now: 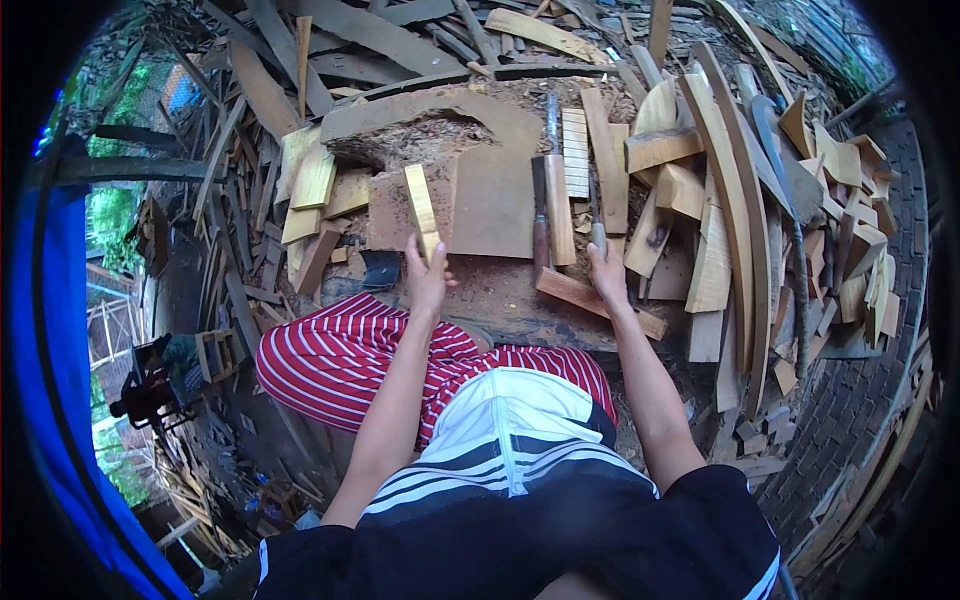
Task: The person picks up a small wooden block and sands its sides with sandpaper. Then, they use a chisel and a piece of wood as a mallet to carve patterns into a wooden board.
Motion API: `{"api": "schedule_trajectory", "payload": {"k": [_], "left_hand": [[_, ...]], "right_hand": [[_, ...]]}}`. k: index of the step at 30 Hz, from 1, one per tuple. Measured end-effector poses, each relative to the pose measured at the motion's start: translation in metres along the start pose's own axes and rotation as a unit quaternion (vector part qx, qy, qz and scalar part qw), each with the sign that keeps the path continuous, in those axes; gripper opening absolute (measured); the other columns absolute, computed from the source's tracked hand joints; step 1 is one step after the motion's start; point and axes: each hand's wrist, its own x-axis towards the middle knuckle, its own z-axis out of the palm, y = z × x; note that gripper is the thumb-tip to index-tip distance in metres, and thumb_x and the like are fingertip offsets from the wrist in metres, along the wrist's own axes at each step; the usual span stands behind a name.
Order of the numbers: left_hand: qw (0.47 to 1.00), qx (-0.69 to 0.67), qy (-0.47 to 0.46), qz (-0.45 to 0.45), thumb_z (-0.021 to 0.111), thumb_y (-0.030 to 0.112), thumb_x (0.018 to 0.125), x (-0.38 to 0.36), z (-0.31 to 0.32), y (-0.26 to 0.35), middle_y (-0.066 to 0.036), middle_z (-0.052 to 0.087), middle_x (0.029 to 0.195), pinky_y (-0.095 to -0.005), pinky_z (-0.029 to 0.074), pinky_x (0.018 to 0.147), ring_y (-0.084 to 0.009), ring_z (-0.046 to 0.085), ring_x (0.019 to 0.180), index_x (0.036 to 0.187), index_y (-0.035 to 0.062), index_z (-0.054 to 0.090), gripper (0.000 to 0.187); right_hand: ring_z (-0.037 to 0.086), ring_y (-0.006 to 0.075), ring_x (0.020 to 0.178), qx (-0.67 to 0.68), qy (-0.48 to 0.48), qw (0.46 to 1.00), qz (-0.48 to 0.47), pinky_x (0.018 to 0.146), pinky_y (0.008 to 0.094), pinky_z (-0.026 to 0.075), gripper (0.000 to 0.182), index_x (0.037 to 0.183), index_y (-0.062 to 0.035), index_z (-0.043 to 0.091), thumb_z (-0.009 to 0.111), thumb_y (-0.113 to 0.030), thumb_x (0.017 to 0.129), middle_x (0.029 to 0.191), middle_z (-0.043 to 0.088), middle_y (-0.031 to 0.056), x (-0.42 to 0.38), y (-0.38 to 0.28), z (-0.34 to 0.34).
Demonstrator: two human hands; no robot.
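Observation:
My left hand [427, 280] is closed round the lower end of a narrow, pale yellow wood piece [420, 205], which points away from me over the work surface. On the right, my right hand [608, 272] grips the light-coloured handle [598, 234] of a tool with a thin dark blade, its exact kind too small to make out. A reddish-brown wood block [600, 302] lies slanted right by that hand. Between the hands are a flat brown board [494, 205], a dark-handled tool [541, 225] and an upright-lying wood strip [560, 210].
Long curved planks [735, 220] and cut wood blocks [680, 190] crowd the right side. Yellowish offcuts [308, 180] are stacked at the left. A pale slatted wood piece [575, 152] lies beyond the tools. Scrap boards [370, 40] fill the back. A blue sheet [60, 380] hangs far left.

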Motion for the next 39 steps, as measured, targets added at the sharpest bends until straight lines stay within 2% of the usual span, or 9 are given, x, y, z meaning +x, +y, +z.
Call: {"api": "schedule_trajectory", "payload": {"k": [2,4,14,18,24,28,30,34,39], "left_hand": [[0.988,0.057,0.091,0.112,0.059,0.030,0.091,0.003,-0.002,-0.006,-0.014,0.050,0.111,-0.0234,0.049,0.049,-0.0172,0.057,0.081,0.138,0.0100,0.031,0.059],[0.909,0.251,0.230,0.241,0.069,0.025,0.082,0.005,-0.014,-0.003,-0.022,0.046,0.114,-0.0426,0.037,0.095,-0.0350,0.048,0.105,0.137,0.0035,0.032,0.070],[0.975,0.190,0.048,0.103,0.068,0.027,0.083,0.012,0.000,-0.029,-0.020,0.043,0.115,-0.0393,0.038,0.092,-0.0327,0.046,0.103,0.137,0.0047,0.037,0.066],[0.941,0.193,0.183,0.211,0.065,0.022,0.084,-0.004,0.014,-0.021,-0.017,0.037,0.114,-0.0382,0.035,0.094,-0.0313,0.041,0.108,0.137,0.0066,0.039,0.061],[0.789,0.378,0.022,0.483,0.067,0.013,0.080,-0.048,0.043,0.028,-0.014,0.041,0.114,-0.0428,0.036,0.092,-0.0321,0.044,0.105,0.133,0.0116,0.046,0.057],[0.825,0.312,-0.146,0.449,0.068,0.007,0.077,-0.048,0.071,0.031,-0.016,0.043,0.115,-0.0419,0.042,0.090,-0.0326,0.048,0.104,0.137,0.0132,0.040,0.066],[0.847,0.293,-0.174,0.409,0.067,0.005,0.077,-0.050,0.074,0.030,-0.017,0.042,0.116,-0.0413,0.044,0.091,-0.0328,0.049,0.106,0.138,0.0122,0.037,0.069],[0.832,0.347,-0.182,0.393,0.066,0.007,0.078,-0.044,0.062,0.022,-0.017,0.043,0.116,-0.0415,0.043,0.092,-0.0332,0.049,0.107,0.134,0.0098,0.043,0.061],[0.841,0.372,-0.164,0.357,0.065,0.010,0.080,-0.032,0.043,0.011,-0.015,0.047,0.113,-0.0406,0.043,0.092,-0.0329,0.049,0.107,0.127,0.0083,0.051,0.049]], "right_hand": [[0.055,0.0419,0.108,-0.013,0.034,0.999,-0.009,0.092,0.0451,0.042,0.052,0.127,-0.0005,0.047,0.051,-0.038,0.091,0.113,0.058,0.0270,-0.009,-0.014,-0.006],[0.055,0.0415,0.108,-0.019,0.045,0.998,-0.028,0.092,0.0448,0.042,0.053,0.128,-0.0012,0.046,0.052,-0.037,0.090,0.114,0.058,0.0270,-0.020,-0.023,-0.013],[0.059,0.0404,0.104,-0.029,0.081,0.994,-0.060,0.089,0.0436,0.045,0.049,0.128,-0.0048,0.048,0.055,-0.034,0.089,0.108,0.061,0.0259,-0.043,-0.024,-0.025],[0.061,0.0405,0.099,-0.046,0.112,0.989,-0.085,0.085,0.0442,0.046,0.045,0.125,-0.0058,0.050,0.056,-0.032,0.089,0.104,0.063,0.0253,-0.054,-0.047,-0.031],[0.062,0.0418,0.092,-0.026,0.047,0.991,-0.124,0.078,0.0452,0.048,0.043,0.126,-0.0083,0.049,0.057,-0.026,0.088,0.097,0.063,0.0265,-0.094,-0.114,-0.042],[0.060,0.0209,0.077,0.017,-0.026,0.982,-0.189,0.071,0.0340,0.047,0.041,0.129,-0.0067,0.045,0.055,-0.023,0.092,0.092,0.061,0.0159,-0.108,-0.126,-0.024],[0.058,0.0397,0.103,0.140,-0.021,0.981,-0.136,0.087,0.0443,0.044,0.041,0.129,-0.0054,0.043,0.050,-0.024,0.093,0.116,0.056,0.0257,-0.109,-0.123,-0.013],[0.043,0.0384,0.123,-0.113,0.046,0.962,-0.246,0.103,0.0455,0.032,0.054,0.137,0.0005,0.035,0.049,-0.028,0.094,0.133,0.043,0.0256,-0.081,-0.092,-0.014],[0.030,0.0430,0.129,-0.213,0.304,0.928,-0.039,0.108,0.0481,0.024,0.090,0.146,-0.0006,0.016,0.069,-0.029,0.079,0.142,0.028,0.0281,-0.047,-0.037,-0.033]]}}
